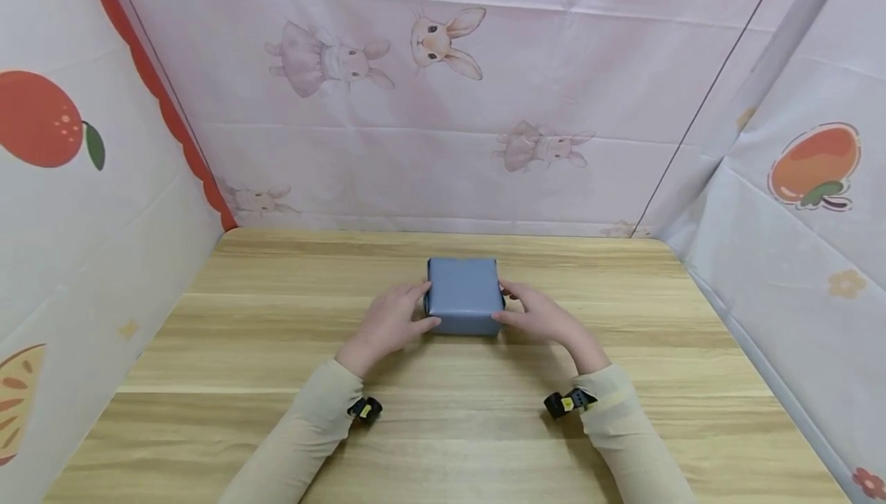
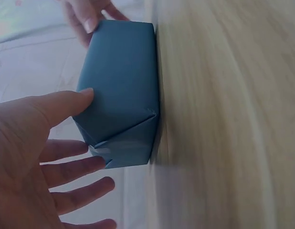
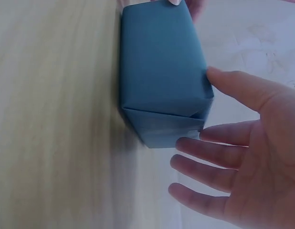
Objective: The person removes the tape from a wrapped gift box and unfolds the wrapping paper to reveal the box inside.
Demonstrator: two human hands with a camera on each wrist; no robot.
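Observation:
A gift-wrapped box (image 1: 462, 287) in blue-grey paper lies flat on the wooden table, between both hands. At its left end is my left hand (image 1: 389, 321), the thumb on the near side by the corner. In the left wrist view that hand's fingers (image 2: 73, 171) are spread and fairly straight beside the folded, taped end. My right hand (image 1: 543, 315) mirrors it at the right end, its thumb at the near corner. The right wrist view shows its fingers (image 3: 209, 174) extended, the upper ones right at the folded end flap (image 3: 166, 129).
The wooden table (image 1: 457, 427) has pale curtains (image 1: 388, 165) with rabbit prints behind it and fruit-print curtains (image 1: 782, 273) at its sides. A black strap-on camera sits on the left wrist (image 1: 367, 409) and another on the right wrist (image 1: 567, 402).

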